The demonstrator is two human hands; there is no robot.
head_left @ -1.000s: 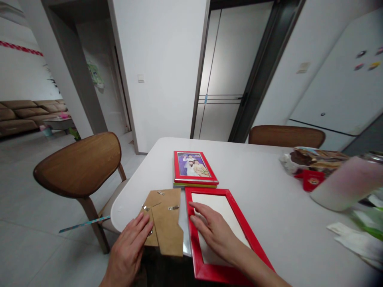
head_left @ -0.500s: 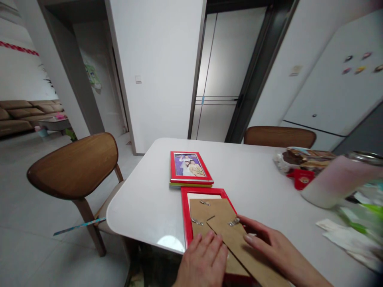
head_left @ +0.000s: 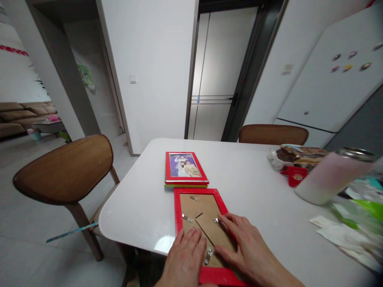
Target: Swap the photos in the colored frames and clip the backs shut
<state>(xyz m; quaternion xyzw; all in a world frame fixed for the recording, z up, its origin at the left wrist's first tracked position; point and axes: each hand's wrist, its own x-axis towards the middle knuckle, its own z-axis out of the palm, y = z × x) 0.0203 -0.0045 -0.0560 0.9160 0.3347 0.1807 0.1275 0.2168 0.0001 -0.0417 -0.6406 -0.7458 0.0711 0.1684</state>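
Observation:
A red picture frame (head_left: 177,207) lies face down near the front of the white table, with a brown backing board (head_left: 191,205) seated inside its rim. Small metal clips (head_left: 187,218) are fixed on the board, and a slit runs across it. My left hand (head_left: 187,255) rests flat on the board's lower left, fingers stretched out. On the right side, my right hand (head_left: 247,243) touches the board, its fingertips by the right clip (head_left: 216,220) and its thumb apart, near the lower clip (head_left: 208,256). Just beyond, a red frame with a photo (head_left: 187,166) lies face up on a yellow-edged one.
On the table's right stand a pink-and-white tumbler (head_left: 332,177), a packaged item (head_left: 299,155), a red packet (head_left: 296,176), crumpled tissue (head_left: 338,235) and green-and-white wrapping (head_left: 365,209). Wooden chairs flank the left (head_left: 66,169) and far side (head_left: 273,134).
The backing board has moved from sitting askew to lying within the red frame, covering the white strip at its top. My right hand has moved inward over the board. The view has shifted slightly.

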